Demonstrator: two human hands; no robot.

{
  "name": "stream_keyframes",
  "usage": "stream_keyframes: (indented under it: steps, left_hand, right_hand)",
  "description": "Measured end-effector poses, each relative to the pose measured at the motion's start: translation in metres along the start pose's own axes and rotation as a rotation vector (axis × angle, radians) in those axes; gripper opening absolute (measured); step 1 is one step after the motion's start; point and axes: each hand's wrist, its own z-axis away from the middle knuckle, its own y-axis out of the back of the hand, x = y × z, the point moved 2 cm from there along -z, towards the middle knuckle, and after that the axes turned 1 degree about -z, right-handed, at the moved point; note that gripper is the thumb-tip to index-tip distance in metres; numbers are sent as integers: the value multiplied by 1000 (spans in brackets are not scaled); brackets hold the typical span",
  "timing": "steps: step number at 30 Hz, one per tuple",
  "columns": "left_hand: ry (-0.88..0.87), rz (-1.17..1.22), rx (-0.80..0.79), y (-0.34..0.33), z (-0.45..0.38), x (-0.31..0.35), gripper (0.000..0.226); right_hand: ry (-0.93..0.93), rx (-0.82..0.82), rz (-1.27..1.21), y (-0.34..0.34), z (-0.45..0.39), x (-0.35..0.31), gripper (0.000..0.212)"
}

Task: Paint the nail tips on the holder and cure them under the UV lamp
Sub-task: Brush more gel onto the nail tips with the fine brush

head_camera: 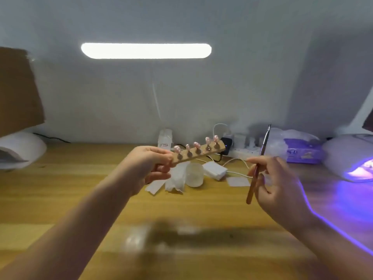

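Observation:
My left hand (148, 167) grips the left end of a wooden holder (203, 153) and keeps it raised above the table, tilted up to the right. Several pink nail tips (196, 145) stand on small pegs along it. My right hand (276, 182) pinches a thin nail brush (259, 158) with a wooden handle, its metal tip pointing up, to the right of the holder and apart from it. The UV lamp (351, 156) sits at the far right, glowing purple onto the table.
On the wooden table (80, 199) lie crumpled tissues (175, 178), a small translucent cup (194, 174), white pads (215, 169), a power strip (245, 146) with cables, and a purple box (302, 152). A white device (20, 150) and cardboard (18, 87) stand left. A light bar (146, 50) glows overhead.

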Motion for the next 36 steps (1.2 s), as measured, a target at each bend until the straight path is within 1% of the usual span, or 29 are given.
stream_keyframes:
  steps: [3,6,8,11,15,18,21,23,25,27,29,31,33,34,36]
  left_hand:
    - [68,-45,-38,-27,2,-23,9]
    - [100,-181,-61,-37,2,-45,8]
    - [91,-266,-56,-40,2,-57,8]
    - [54,-384,-43,-44,2,-69,13]
    - [31,-445,-60,-47,1,-76,13]
    - [-31,-469,-53,-49,3,-78,9]
    - [-148,-625,-51,-49,3,-81,9]
    - [-205,-739,-25,-48,2,-82,4]
    - [-228,-820,9,-47,0,-83,7]
    - [-266,-836,58,-46,1,-85,8]
    - [-405,-782,147,-46,5,-83,9]
    - [-656,-726,194,-48,13,-78,17]
    - [-889,-710,144,-55,22,-72,31]
    - [-972,-719,103,-59,26,-71,36]
    - [-1048,-717,33,-67,34,-72,40]
  right_hand:
    - [-73,64,-64,1,16,19,49]
    - [-72,36,-31,-3,26,31,54]
    - [-77,37,-31,-5,27,34,51]
    - [-74,21,-42,-11,28,34,49]
    - [-100,-58,-106,-20,33,32,48]
    - [-97,-97,-107,-21,35,27,49]
    - [-62,-146,-97,-22,37,21,49]
    - [-55,-171,-105,-21,37,19,50]
    - [-63,-182,-115,-19,36,17,54]
    - [-69,-183,-124,-18,36,16,53]
    - [-93,-189,-149,-18,37,15,50]
    - [-133,-229,-220,-18,37,12,52]
    - [-154,-309,-305,-20,37,6,56]
    - [-154,-349,-336,-21,38,2,59]
    - [-144,-420,-396,-21,40,-8,63]
